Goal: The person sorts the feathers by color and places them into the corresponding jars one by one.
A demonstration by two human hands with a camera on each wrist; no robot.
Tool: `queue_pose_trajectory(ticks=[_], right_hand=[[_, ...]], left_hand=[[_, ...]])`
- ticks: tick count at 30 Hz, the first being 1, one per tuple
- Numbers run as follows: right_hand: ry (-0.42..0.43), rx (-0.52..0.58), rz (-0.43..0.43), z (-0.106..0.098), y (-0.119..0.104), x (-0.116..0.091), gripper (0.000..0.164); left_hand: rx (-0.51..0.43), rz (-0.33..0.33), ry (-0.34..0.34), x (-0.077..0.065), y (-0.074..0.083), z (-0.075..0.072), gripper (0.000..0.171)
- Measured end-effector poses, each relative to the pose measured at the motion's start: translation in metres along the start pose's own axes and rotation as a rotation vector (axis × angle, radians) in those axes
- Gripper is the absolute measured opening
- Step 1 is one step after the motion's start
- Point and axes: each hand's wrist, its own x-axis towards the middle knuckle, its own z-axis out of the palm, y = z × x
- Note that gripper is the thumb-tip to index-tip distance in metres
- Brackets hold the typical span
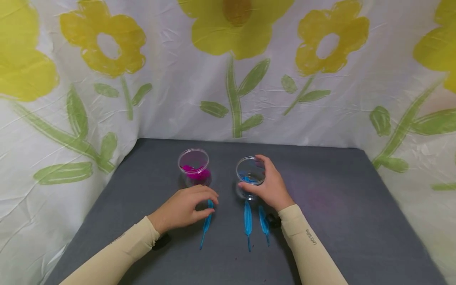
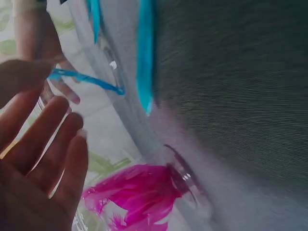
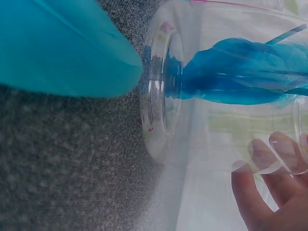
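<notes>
My right hand [image 1: 271, 185] grips a clear plastic cup [image 3: 161, 115] by its side, thumb in front and fingers round the back. Blue feathers [image 3: 236, 72] are inside that cup. My left hand [image 1: 189, 206] hovers over the upper end of a blue feather [image 1: 207, 225] on the table, thumb and fingers apart with nothing between them. Two more blue feathers, a middle feather [image 1: 247, 218] and a right-hand feather [image 1: 263, 221], lie just in front of the held cup. Behind my left hand stands a second clear cup [image 1: 194, 152] with magenta feathers [image 2: 144, 192] in it.
Dark grey cloth covers the table [image 1: 342, 237]. A white curtain [image 1: 171, 111] with yellow flowers hangs along the back and both sides. A faint pinkish patch [image 1: 320, 198] marks the cloth at the right.
</notes>
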Motion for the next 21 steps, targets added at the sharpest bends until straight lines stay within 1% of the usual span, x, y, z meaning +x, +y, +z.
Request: queue_pose_trajectory(ticks=[3, 6, 9, 13, 17, 21], right_hand=[[-0.001, 0.004, -0.002, 0.0, 0.0, 0.0, 0.113], [-0.007, 0.01, -0.011, 0.0, -0.001, 0.0, 0.113], [-0.006, 0.01, -0.015, -0.001, 0.0, -0.001, 0.112], [0.001, 0.005, -0.019, -0.001, 0.001, 0.0, 0.112], [0.0, 0.005, -0.022, 0.0, 0.001, 0.0, 0.112], [-0.007, 0.005, -0.016, 0.0, 0.0, 0.0, 0.112]], left_hand=[[0.027, 0.045, -0.073, -0.014, 0.002, 0.001, 0.021], [0.071, 0.102, -0.129, -0.024, 0.003, 0.002, 0.02], [0.11, 0.161, -0.168, -0.029, 0.006, 0.006, 0.021], [0.163, 0.229, -0.162, -0.031, 0.008, 0.01, 0.022], [0.216, 0.269, -0.142, -0.033, 0.009, 0.014, 0.023], [0.275, 0.305, -0.145, -0.034, 0.01, 0.019, 0.022]])
